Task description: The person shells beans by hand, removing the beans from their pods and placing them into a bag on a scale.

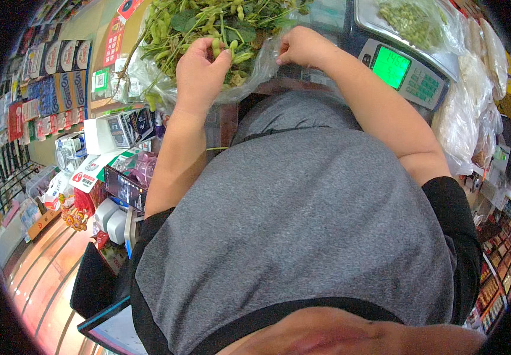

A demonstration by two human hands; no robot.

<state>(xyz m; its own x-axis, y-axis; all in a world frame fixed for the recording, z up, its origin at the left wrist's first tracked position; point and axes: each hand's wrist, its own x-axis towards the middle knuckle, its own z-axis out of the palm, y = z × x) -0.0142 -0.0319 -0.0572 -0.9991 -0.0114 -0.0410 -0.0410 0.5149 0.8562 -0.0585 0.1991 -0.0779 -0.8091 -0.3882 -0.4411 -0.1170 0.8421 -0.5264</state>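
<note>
A leafy heap of green soybean plants with pods (167, 33) lies before me on a clear plastic bag (260, 66). My left hand (202, 73) is at the near side of the heap, thumb and fingers closed around a green soybean pod (216, 47). Another pod hangs just beyond the thumb tip. To the right, my right hand (306, 46) is at the bag's raised edge with its fingers curled. Whether those fingertips pinch the plastic is not clear. A digital scale (408, 73) with a lit green display stands to the right, carrying a clear bag of shelled green beans (408, 22).
Clear plastic bags (464, 115) hang beside the scale. On the left are an open white box (102, 133), a phone-like screen (124, 188), a white device (115, 224) and shelved packets (62, 88). Printed signs (113, 40) lie left of the heap.
</note>
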